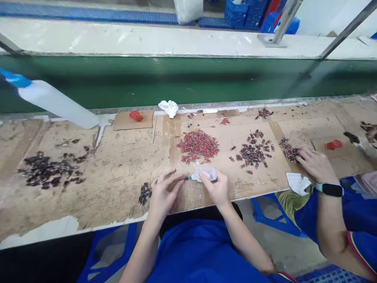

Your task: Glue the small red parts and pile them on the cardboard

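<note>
At the far left of the cardboard-covered bench (118,165) lies a loose scatter of dark small parts (50,171), with a white bottle with a blue cap (53,100) lying tilted above it. A smaller dark heap (145,193) sits near the bench edge, just beside the person's left hand (163,194). That hand is pinched shut, thumb and forefinger closed on what seems to be a thin blue-tipped piece (188,178) pointed at the small clear plastic container (207,174). The right hand (218,188) grips this container from below, fingers wrapped round its body, holding it over the bench in front of the pile of red parts (198,146). The container looks light and thin-walled, likely to dent or slip if squeezed hard, so a hold round its middle with the mouth kept free seems soundest; the tiny piece is stiff and easily dropped, best nipped near its end. Behind, a red cap (136,115) and a crumpled white rag (169,108) rest near the green conveyor belt (188,80). Further right lies a mixed dark-and-red scatter (253,151), then a co-worker's hand (315,165), a smartwatch (331,189) on its wrist, touching another small heap (289,151).
</note>
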`<state>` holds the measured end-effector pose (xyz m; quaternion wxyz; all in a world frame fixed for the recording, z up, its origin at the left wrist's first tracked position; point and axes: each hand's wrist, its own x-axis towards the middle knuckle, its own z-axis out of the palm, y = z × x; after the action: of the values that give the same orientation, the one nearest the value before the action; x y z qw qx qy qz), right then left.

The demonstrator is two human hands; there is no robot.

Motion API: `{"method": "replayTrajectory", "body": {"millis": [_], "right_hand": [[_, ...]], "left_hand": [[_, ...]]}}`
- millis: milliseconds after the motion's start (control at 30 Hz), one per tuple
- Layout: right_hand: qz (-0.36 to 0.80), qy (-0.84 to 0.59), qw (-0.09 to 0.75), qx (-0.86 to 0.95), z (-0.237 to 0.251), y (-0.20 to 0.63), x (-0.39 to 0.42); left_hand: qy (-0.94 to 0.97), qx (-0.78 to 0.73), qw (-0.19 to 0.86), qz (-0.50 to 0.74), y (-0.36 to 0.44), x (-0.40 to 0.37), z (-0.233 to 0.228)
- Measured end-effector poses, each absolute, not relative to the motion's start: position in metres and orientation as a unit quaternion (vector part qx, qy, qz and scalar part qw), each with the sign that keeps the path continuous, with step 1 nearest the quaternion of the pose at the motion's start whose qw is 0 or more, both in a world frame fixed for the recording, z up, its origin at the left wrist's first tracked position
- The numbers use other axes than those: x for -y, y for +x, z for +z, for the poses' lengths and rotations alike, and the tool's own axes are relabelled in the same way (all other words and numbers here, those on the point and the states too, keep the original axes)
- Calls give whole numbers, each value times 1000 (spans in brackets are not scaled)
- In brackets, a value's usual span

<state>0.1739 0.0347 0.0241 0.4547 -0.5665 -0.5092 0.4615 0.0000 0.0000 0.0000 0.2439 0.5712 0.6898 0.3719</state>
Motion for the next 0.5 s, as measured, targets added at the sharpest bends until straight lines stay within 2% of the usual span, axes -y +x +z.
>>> {"method": "replayTrajectory", "body": {"millis": [233,500], "right_hand": [[450,-574,475,492,24,176,-35],[465,-564,451,512,24,177,-35]], "left_hand": [[565,-690,268,365,-2,-1,-1],[572,-686,250,373,-1,-1,1]]}}
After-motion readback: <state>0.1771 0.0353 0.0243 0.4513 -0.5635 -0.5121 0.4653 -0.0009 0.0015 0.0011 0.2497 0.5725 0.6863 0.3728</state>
